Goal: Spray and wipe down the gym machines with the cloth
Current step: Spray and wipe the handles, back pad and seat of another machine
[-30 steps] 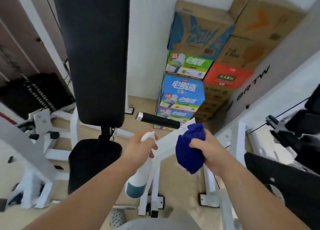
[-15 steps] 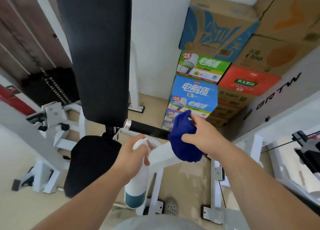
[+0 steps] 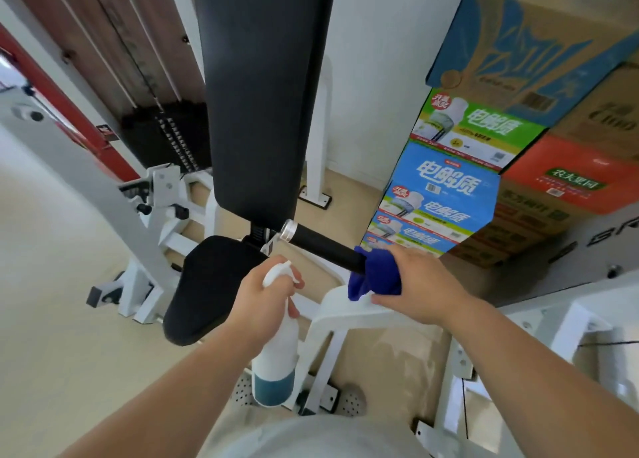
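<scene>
Both hands busy: cloth (image 3: 375,274) around handle (image 3: 325,246)

The right hand (image 3: 420,286) grips a blue cloth (image 3: 375,276) wrapped around the near end of a black foam handle (image 3: 325,246) with a chrome end cap. The left hand (image 3: 266,300) holds a white spray bottle (image 3: 276,357) by its neck, teal base down, nozzle toward the handle. Left of the handle are a black seat pad (image 3: 207,284) and a tall black back pad (image 3: 266,94). Stacked cardboard boxes (image 3: 484,146) stand far right against the wall.
</scene>
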